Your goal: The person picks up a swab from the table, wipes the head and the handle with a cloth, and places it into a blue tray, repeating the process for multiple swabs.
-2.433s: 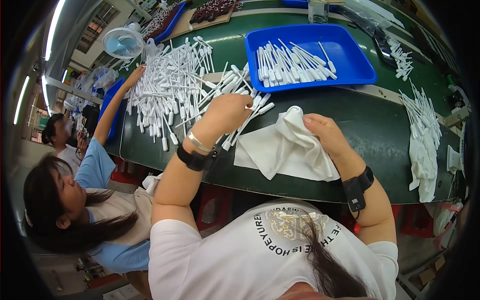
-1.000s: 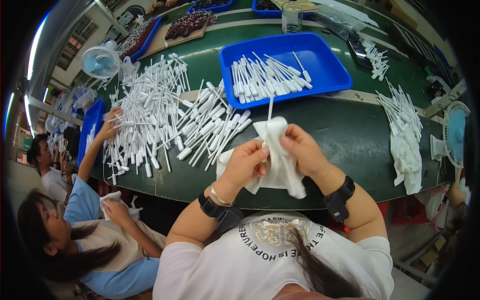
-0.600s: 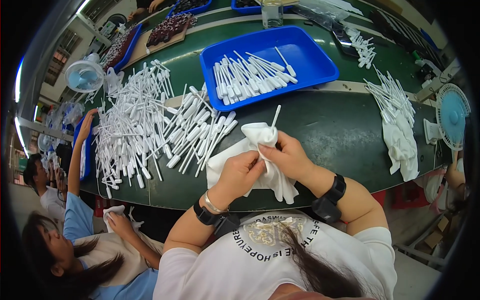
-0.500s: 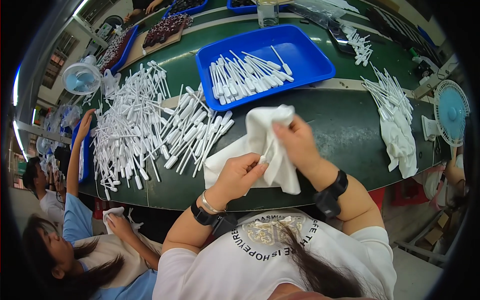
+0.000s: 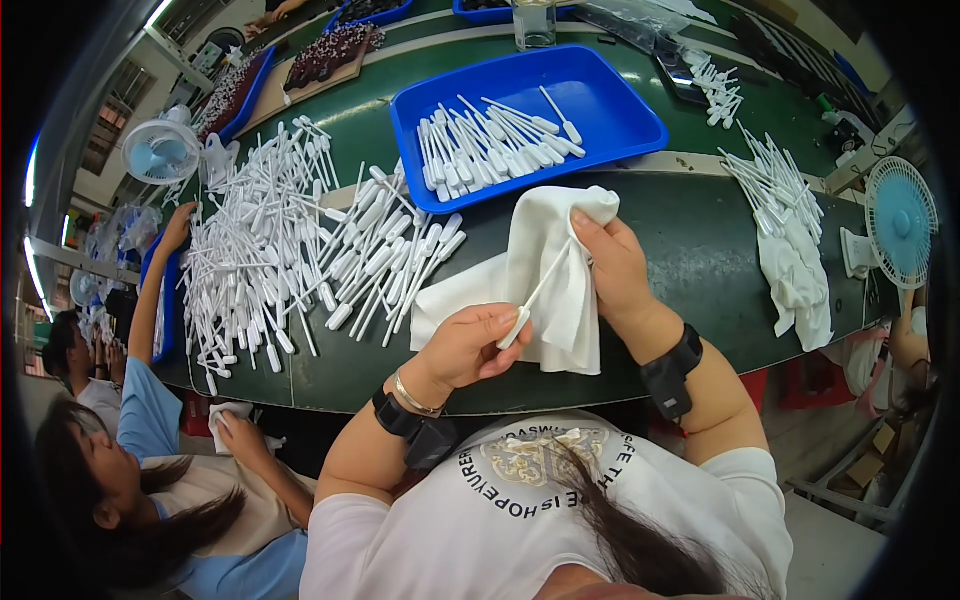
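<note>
My left hand (image 5: 474, 345) pinches a white plastic dropper pipette (image 5: 536, 298) by its bulb. The pipette's thin stem slants up and right to a white cloth (image 5: 568, 330). My right hand (image 5: 617, 262) is closed on that cloth, with the thumb on top near the stem's tip; folds hide the very end. The cloth hangs over the table's near edge and spreads left below the blue tray (image 5: 625, 140). Inside the tray, several pipettes lie in a row on the left side. A large loose heap of pipettes (image 5: 265, 235) lies left of my hands.
On the right, more pipettes (image 5: 765, 195) rest on a second white cloth (image 5: 795, 285), beside a blue fan (image 5: 898, 222). Another small pile (image 5: 718, 90) lies at the back right. A co-worker (image 5: 150, 480) sits close on my left, one arm reaching to the heap's edge. A glass jar (image 5: 534, 25) stands behind the tray.
My right hand has moved up and right along the stem with the cloth, so more of the pipette shows. My left hand keeps the bulb, slightly lower left. The co-worker's raised hand shifts slightly.
</note>
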`<state>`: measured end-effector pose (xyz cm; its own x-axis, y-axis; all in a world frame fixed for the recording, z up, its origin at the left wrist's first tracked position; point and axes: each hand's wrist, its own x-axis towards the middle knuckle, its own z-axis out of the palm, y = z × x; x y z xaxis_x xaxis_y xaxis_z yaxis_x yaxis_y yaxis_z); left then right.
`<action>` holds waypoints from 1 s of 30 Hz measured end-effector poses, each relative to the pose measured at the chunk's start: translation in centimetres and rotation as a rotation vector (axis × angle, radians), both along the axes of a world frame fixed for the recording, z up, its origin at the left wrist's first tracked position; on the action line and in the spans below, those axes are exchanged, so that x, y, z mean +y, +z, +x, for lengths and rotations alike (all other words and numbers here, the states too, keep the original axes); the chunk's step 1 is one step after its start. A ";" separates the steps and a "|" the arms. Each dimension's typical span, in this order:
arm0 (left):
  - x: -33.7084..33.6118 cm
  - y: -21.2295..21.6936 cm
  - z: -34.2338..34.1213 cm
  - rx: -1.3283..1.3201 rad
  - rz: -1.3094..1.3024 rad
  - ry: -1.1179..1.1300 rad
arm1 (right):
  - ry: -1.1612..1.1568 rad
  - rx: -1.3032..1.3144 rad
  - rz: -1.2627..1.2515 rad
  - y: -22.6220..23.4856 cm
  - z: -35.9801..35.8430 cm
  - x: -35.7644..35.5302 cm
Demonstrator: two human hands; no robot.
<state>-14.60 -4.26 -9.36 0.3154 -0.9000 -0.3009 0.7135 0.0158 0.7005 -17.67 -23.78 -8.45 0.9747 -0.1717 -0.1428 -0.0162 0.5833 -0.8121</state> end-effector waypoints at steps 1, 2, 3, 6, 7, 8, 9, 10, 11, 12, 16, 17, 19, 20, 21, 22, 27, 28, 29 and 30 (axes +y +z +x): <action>-0.1 0.0 0.0 0.004 0.000 0.004 | -0.043 -0.017 -0.022 -0.2 0.2 -0.1; -0.3 0.1 0.1 -0.175 0.094 0.024 | -0.091 -0.035 -0.044 -0.3 0.3 -0.2; -0.4 0.1 0.1 -0.356 0.188 0.045 | -0.138 -0.053 -0.065 -0.5 0.4 -0.3; -0.5 -0.4 -0.2 -0.695 0.317 0.132 | -0.195 -0.085 -0.496 -1.4 0.6 -0.8; -0.6 -0.6 -0.4 -0.856 0.350 0.200 | -0.219 -0.105 -0.714 -1.6 0.7 -1.0; -0.6 -0.6 -0.5 -1.017 0.382 0.270 | -0.214 -0.105 -0.714 -1.5 0.8 -1.0; -0.5 -0.4 -0.5 -1.016 0.385 0.275 | -0.202 -0.066 -0.455 -1.3 0.9 -1.1; -0.3 -0.3 -0.4 -0.877 0.352 0.283 | -0.189 -0.027 -0.196 -1.1 1.1 -1.1; -0.2 0.1 -0.3 -0.739 0.319 0.290 | -0.172 0.013 0.062 -1.0 1.1 -1.1; -0.1 0.4 -0.2 -0.603 0.285 0.294 | -0.169 0.011 0.064 -1.2 1.2 -1.0; -0.7 -0.5 -0.1 -0.342 0.164 0.461 | 0.288 0.096 -0.088 -2.2 0.2 0.5; -0.6 -0.5 -0.1 -0.343 0.168 0.463 | 0.345 -0.026 -0.312 -1.7 -0.7 2.2; -0.4 -0.6 0.1 -0.214 0.131 0.352 | 0.402 -0.151 -0.532 -1.5 -1.5 3.4; -0.2 -0.6 0.1 -0.150 0.111 0.297 | 0.383 -0.145 -0.424 -1.5 -1.7 3.6; -0.2 -0.3 0.1 -0.150 0.114 0.299 | 0.363 -0.138 -0.315 -1.6 -1.9 3.8; -0.3 0.4 0.2 -0.226 0.232 0.248 | 0.342 -0.130 -0.208 -1.7 -1.8 3.8; 0.2 0.4 0.1 -0.578 0.143 0.591 | 0.198 -0.210 -0.454 -1.7 -1.7 2.9; 0.3 0.4 -0.1 -0.669 -0.028 0.815 | 0.251 -0.219 -0.646 -1.7 -1.8 3.0; 0.2 0.3 -0.1 -0.666 -0.022 0.815 | 0.306 -0.226 -0.837 -1.6 -1.8 3.1; -0.1 0.2 0.1 -0.721 -0.001 0.822 | 0.363 -0.233 -1.029 -1.5 -1.8 3.2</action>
